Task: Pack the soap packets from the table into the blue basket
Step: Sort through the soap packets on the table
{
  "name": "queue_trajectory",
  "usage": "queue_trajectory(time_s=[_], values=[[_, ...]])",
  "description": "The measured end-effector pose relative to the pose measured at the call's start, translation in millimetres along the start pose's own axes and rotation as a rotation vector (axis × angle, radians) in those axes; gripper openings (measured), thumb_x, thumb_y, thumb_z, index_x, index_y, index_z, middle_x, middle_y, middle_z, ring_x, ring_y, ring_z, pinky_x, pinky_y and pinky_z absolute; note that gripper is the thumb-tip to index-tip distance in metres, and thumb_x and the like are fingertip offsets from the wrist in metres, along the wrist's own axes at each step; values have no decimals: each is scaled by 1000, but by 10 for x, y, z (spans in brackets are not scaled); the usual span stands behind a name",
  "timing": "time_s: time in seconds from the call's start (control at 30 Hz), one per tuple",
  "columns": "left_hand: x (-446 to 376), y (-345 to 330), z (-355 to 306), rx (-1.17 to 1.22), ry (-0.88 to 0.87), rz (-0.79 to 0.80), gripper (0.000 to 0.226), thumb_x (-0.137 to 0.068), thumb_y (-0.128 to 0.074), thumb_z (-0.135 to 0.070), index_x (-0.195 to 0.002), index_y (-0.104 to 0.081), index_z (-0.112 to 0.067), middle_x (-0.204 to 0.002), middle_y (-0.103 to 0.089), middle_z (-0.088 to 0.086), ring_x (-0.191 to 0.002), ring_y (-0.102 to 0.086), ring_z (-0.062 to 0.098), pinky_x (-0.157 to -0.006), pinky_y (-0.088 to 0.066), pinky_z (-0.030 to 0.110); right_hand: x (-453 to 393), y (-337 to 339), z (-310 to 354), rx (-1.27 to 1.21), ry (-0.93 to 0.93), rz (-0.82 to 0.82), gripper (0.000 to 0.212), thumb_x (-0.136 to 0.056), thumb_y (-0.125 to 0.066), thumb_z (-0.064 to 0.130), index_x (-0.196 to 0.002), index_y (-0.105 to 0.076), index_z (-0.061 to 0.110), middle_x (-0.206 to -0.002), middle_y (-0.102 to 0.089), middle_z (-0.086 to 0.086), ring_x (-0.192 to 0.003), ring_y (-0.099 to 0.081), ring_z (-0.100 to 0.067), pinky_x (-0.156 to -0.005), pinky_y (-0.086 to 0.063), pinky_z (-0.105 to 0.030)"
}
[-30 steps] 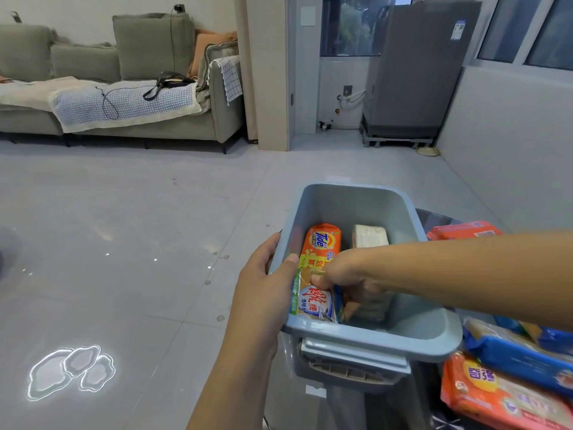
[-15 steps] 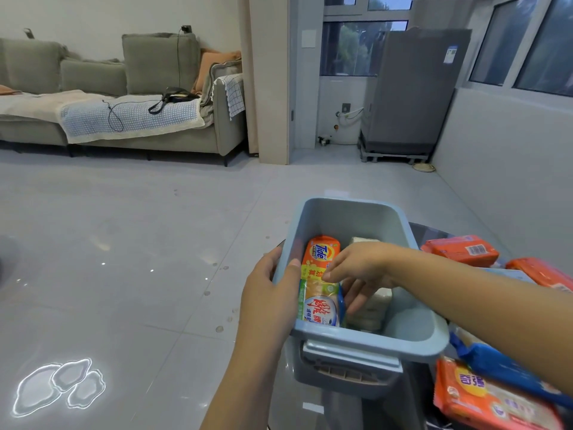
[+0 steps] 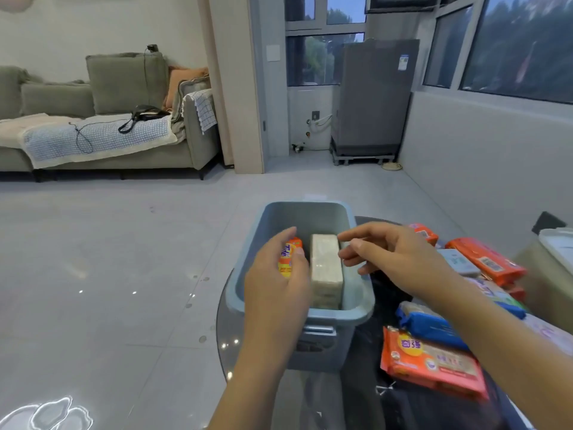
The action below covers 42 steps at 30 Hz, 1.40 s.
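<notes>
Soap packets: an orange plastic-wrapped one (image 3: 289,257) and a pale wrapped block (image 3: 325,270) stand side by side in the blue plastic basket (image 3: 361,301), centre frame. The right hand (image 3: 392,259) has lifted out, fingers loosely spread and empty. The left hand (image 3: 279,285) now rests on the orange packet instead of the rim. More soap packets (image 3: 431,364) wait on the dark table (image 3: 366,395), lower right, so another pick comes next.

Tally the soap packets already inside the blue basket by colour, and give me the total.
Orange packet: 1
Beige packet: 1
Total in the blue basket: 2
</notes>
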<state>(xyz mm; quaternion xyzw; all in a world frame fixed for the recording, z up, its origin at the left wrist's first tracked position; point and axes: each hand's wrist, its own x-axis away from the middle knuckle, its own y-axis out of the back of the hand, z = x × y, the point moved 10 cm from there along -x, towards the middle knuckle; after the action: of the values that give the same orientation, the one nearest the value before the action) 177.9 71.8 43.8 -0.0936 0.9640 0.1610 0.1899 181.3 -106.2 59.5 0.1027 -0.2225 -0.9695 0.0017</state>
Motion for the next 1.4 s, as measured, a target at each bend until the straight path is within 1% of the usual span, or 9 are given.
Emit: queue_trajectory(time_s=[0.23,0.43,0.53,0.67,0.83,1.0,1.13,1.3,1.4], values=[[316,-744,-486,79,-150,169,29,-93,-52,-18,-119,-60,-27,-100,-57,-23,-94,-53,-13,-69,-42,1,385,558,-381,18,-42,-169,22,-91,-53,14,-94,-65,32,-83,-73,7,-80,-68,-2,-67,-54,-20],[546,-1445,-656,89,-200,371,33,-93,-50,-16,-125,-55,-25,-107,-54,-20,-98,-51,-19,-78,-40,-2,548,1038,-827,35,-117,-289,20,-91,-53,11,-98,-68,23,-82,-73,6,-77,-67,0,-65,-54,-15],[620,-1737,-536,43,-156,446,34,-94,-49,-20,-127,-53,-28,-109,-52,-26,-100,-51,-16,-79,-39,-4,611,1159,-1122,43,-196,-307,22,-91,-53,10,-90,-67,28,-79,-72,6,-71,-66,4,-58,-52,-10],[632,-2037,-211,-51,-55,511,37,-94,-49,-23,-131,-52,-25,-127,-56,-9,-111,-53,-1,-91,-41,11,660,1199,-1486,51,-331,-286,22,-90,-54,12,-84,-64,31,-83,-72,0,-73,-66,-3,-54,-49,-12],[635,-2184,208,-180,28,545,38,-94,-48,-29,-132,-51,-23,-134,-51,-7,-122,-46,5,-101,-35,20,694,1226,-1702,204,-433,-237,14,-86,-58,21,-88,-67,31,-94,-67,5,-87,-65,-13,-81,-54,-37],[700,-2273,528,-181,185,622,39,-94,-46,-39,-130,-53,-25,-131,-56,-5,-115,-51,7,-90,-42,22,827,1296,-1770,364,-483,-206,14,-86,-57,27,-83,-59,40,-89,-60,14,-83,-59,-8,-55,-48,-23],[708,-2281,466,-173,157,601,37,-93,-48,-36,-129,-54,-26,-131,-55,-5,-116,-50,7,-97,-45,30,931,1345,-1850,380,-526,-216,6,-83,-62,29,-85,-59,33,-95,-62,11,-86,-57,-5,-55,-46,-21],[809,-2341,440,-236,163,648,45,-92,-48,-41,-135,-46,-27,-142,-45,-3,-127,-44,14,-106,-40,39,1074,1482,-1970,477,-623,-235,19,-80,-64,41,-93,-56,30,-94,-54,10,-79,-51,-5,-54,-35,-19],[859,-2351,400,-268,126,646,55,-91,-49,-45,-141,-38,-26,-149,-35,-1,-136,-33,16,-110,-34,42,1158,1569,-2025,598,-676,-215,43,-79,-59,52,-113,-55,26,-110,-58,4,-98,-53,-13,-65,-36,-25]])
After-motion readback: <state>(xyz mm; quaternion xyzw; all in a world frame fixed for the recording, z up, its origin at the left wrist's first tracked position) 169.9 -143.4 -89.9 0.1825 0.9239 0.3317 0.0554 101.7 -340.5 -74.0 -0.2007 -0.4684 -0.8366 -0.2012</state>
